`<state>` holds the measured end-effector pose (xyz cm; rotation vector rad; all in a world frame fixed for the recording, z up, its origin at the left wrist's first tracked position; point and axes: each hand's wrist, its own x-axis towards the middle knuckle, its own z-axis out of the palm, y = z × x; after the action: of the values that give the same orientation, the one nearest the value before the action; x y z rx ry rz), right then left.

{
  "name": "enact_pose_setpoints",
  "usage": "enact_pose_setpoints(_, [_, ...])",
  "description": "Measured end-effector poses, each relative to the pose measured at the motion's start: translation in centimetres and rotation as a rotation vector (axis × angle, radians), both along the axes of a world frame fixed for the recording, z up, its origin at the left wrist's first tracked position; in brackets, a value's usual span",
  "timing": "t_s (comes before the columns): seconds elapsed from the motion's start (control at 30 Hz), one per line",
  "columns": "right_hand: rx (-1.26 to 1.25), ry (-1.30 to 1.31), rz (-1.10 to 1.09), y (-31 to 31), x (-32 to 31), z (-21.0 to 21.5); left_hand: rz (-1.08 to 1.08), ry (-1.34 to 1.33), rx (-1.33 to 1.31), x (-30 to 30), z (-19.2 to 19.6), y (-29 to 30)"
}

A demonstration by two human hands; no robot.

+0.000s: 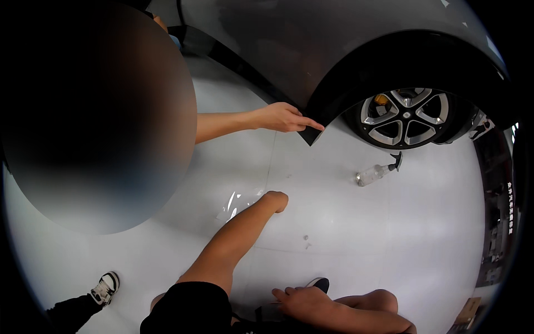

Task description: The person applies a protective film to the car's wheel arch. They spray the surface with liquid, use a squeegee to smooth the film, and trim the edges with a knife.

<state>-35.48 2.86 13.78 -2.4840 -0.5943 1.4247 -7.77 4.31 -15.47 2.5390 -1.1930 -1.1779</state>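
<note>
My left arm stretches forward from a black sleeve over the pale floor. At its end my left hand is closed, and what it holds, if anything, is hidden. Beside that wrist, a clear shiny sheet catches the light; whether it touches my hand I cannot tell. My right hand is low, near my bent knee, its fingers curled in around something I cannot make out. Ahead, another person's hand reaches in from the left, index finger extended to the pointed lower corner of the car's dark trim.
A grey car fills the upper view, with its spoked wheel at right. A clear spray bottle lies on the floor below it. Small scraps lie nearer. A sneaker is at lower left, a cardboard box at lower right.
</note>
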Motion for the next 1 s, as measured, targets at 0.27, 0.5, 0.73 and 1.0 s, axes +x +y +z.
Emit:
enact_pose_setpoints(0.27, [0.072, -0.148, -0.054, 0.3, -1.0, -1.2, 0.063, 0.011, -0.078, 0.1, 0.2, 1.2])
enact_pose_setpoints(0.5, [0.046, -0.082, -0.046, 0.6, -0.6, -0.5, 0.074, 0.04, -0.08, -0.3, 1.6, 1.6])
enact_pose_setpoints(0.73, [-0.003, -0.019, 0.081, -0.3, 0.0, 0.0, 0.08, 0.016, -0.066, 0.0, 0.4, -0.5])
enact_pose_setpoints(1.0, [0.023, -0.07, 0.065, -0.3, -0.2, -0.7, 0.1, 0.043, -0.073, -0.4, 1.0, 0.0])
